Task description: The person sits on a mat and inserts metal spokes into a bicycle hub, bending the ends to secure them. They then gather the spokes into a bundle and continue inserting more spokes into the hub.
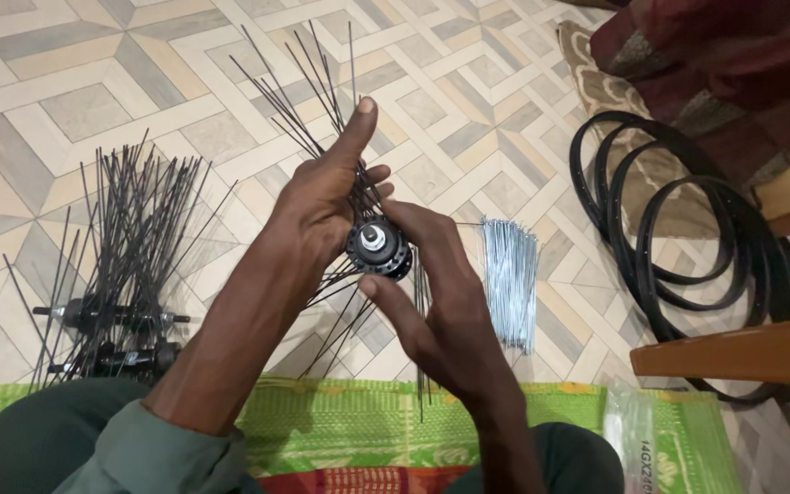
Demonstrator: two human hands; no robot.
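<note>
— Black metal in the middle of it all: what is that?

— A wheel hub point(378, 247), held up over the tiled floor point(93, 82), with its axle end facing the camera. Both hands are on it.

— How is each hand placed?

— The left hand point(326, 206) closes on the hub from the left, thumb sticking straight up, fingers curled behind it. The right hand point(436, 302) grips it from the right and below, with the forefinger over the top of the flange and the thumb just under it.

— And the thin rods?

— Black spokes point(308, 87) are threaded in the hub. Some fan upward past the left thumb; others hang down between the wrists toward the green mat point(322, 425).

— What lies around?

— Just right of the right hand, a bundle of silver spokes point(509, 284) lies on the floor. Well to the left, two more hubs point(112, 334) lie with their own black spokes standing up in a loose spray. On the far right, black rims point(688, 247) overlap each other, partly on a patterned rug point(610, 91). A wooden bar point(733, 352) crosses over the rims at the lower right, and a clear plastic bag point(633, 434) sits on the mat near the right forearm.

— Sleeves?

— A grey-green sleeve point(166, 453) covers the left arm near the elbow; the right forearm is bare.
</note>
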